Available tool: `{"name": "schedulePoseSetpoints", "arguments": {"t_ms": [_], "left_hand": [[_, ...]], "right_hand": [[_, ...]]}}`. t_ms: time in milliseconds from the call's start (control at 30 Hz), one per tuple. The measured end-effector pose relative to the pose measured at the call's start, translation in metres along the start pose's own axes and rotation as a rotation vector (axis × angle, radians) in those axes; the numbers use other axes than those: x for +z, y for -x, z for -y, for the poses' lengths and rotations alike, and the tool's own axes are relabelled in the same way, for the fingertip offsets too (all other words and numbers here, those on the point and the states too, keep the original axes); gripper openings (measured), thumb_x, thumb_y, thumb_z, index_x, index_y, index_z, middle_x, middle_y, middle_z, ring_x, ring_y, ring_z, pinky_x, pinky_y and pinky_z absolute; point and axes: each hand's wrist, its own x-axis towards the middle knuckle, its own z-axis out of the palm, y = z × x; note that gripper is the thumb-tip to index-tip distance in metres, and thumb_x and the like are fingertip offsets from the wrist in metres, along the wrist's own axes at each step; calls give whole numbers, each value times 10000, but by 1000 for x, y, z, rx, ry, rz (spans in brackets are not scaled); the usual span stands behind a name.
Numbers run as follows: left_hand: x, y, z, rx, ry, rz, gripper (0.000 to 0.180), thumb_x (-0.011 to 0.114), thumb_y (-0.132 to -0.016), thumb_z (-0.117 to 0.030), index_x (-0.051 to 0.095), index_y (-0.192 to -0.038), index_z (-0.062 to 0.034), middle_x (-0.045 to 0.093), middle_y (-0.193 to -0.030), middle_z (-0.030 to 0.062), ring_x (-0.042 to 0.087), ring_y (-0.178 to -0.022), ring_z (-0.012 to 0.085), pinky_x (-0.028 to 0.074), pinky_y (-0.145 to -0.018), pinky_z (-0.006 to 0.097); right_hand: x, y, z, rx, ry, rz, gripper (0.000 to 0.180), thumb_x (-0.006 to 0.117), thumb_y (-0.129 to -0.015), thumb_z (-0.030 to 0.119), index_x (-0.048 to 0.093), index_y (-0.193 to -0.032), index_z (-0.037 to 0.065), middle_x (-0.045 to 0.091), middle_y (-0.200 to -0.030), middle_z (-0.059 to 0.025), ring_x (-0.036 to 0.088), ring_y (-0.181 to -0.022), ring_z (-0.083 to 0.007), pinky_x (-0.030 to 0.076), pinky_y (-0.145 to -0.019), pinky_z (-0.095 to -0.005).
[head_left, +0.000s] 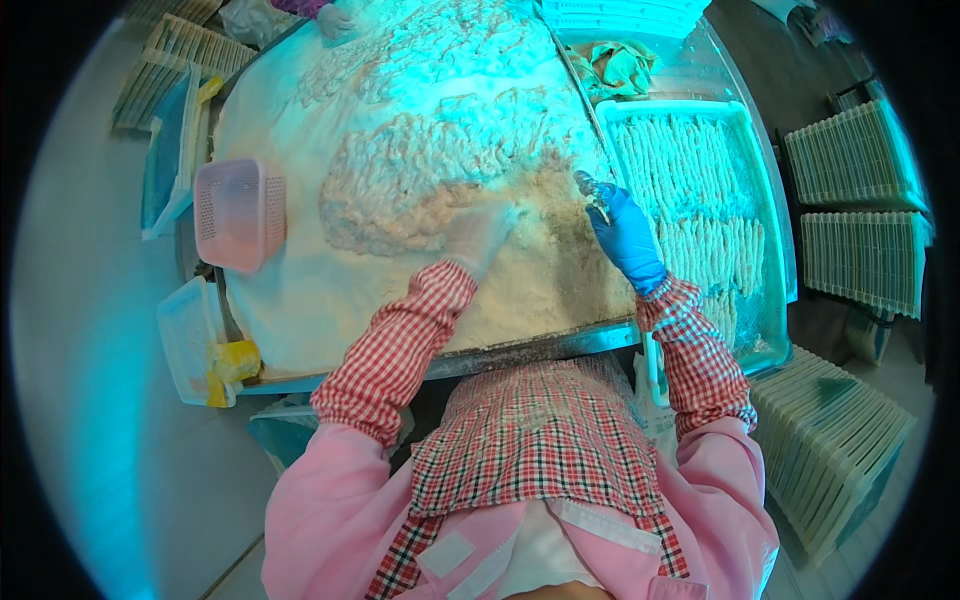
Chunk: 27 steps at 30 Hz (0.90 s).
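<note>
Has the hands apart: pinches a small grey-and-white lumpy piece [590, 187] in the blue-gloved right hand [627, 240], long axis slanting away and slightly left. Holds the pale, motion-blurred left hand [479, 238] at the near edge of a broad heap of pale floury pieces [385, 190] on the flour-covered counter [290, 335]; cannot tell its grip. Has the pale rectangular plastic tray [762, 322] just right of the right hand, well apart from the left, long axis running away from the body, with white-coated strips [690, 160] lined up likewise.
</note>
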Motion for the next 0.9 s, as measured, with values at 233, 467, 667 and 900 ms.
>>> {"name": "schedulePoseSetpoints", "arguments": {"t_ms": [233,467,667,900], "left_hand": [[7,57,42,-48,114,-102,335,649,-814,-308,651,-1070,-91,641,-820,140,609,-749,311,487,-724,414],[50,74,26,-139,144,-229,312,653,-797,-279,645,-1027,-67,622,-871,133,592,-837,319,474,-729,430],[32,88,28,-50,139,-110,308,692,-770,-240,644,-1017,-62,616,-897,150,596,-832,330,474,-731,439],[64,84,35,-53,219,-321,313,695,-787,-228,657,-1048,-60,639,-900,154,617,-817,311,485,-711,405]], "right_hand": [[15,12,-25,348,340,286,390,725,-774,313,624,-1074,87,610,-914,-152,602,-836,-342,505,-663,-433],[10,1,-17,561,-618,88,212,712,-829,156,695,-997,27,697,-937,-131,662,-848,-190,515,-750,-309],[8,-8,-17,419,-253,271,296,712,-824,246,688,-1071,86,690,-981,-115,654,-877,-235,513,-780,-339],[20,0,-17,306,214,422,315,722,-795,228,673,-1095,140,619,-1059,-134,622,-942,-326,509,-805,-412]]}}
